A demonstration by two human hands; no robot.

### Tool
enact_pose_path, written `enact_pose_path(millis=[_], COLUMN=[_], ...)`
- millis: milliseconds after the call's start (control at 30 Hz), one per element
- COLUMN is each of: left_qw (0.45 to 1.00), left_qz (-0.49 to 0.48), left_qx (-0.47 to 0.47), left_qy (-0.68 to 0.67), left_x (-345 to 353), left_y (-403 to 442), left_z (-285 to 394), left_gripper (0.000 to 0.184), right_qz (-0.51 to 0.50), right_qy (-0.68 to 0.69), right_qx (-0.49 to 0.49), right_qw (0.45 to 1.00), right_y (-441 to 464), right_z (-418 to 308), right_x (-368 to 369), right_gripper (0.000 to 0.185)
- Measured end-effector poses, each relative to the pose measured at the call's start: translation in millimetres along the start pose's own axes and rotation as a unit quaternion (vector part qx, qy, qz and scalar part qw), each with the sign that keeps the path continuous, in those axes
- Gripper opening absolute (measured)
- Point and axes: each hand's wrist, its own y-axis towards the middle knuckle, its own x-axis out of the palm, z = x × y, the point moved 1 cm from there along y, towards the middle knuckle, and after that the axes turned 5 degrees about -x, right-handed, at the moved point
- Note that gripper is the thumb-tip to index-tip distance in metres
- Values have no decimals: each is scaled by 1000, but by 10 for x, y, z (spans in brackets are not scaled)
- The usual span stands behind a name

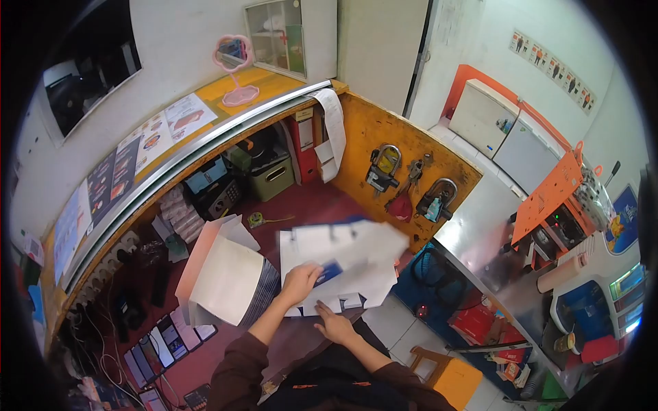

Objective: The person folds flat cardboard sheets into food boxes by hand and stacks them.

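A large white paperboard sheet (370, 270) with dark blue printed parts lies across the red desk, its far part blurred by motion. My left hand (300, 283) is closed at a blue printed part of it, fingers pinched together. Near the sheet's front edge, beside small blue-and-white flaps, my right hand (334, 325) rests flat with its fingers stretched out. To the left stands a stack of flat paperboard pieces (229, 284), cream on top, with dark blue layered edges on its right side.
Beyond the stack is a yellow tape measure (256, 220). Several phones (161, 346) lie at the lower left among cables. A safe (223, 200), a green box (273, 181) and a red binder (306, 147) sit under the counter. Padlocks (384, 169) hang on the yellow panel. An orange stool (452, 378) stands right.
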Motion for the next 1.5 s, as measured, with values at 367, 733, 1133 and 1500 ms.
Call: enact_pose_path(millis=[367,733,1133,1500], left_qw=[813,931,558,857], left_qz=[54,44,-123,114], left_qx=[-45,57,7,18], left_qy=[-578,-359,-821,-502], left_x=[-236,189,-453,-185], left_y=[-355,-714,-523,-705], left_z=[1243,1489,1688,1616], left_gripper=[20,39,78,43], right_qz=[286,649,435,513], right_qy=[757,400,679,633], right_qx=[81,-113,-83,-168], right_qw=[582,638,585,555], right_y=[-699,-859,-936,-948], right_z=[-738,-1057,-1213,-1296], right_x=[-1581,-1767,-1971,-1998], right_gripper=[17,20,28,43])
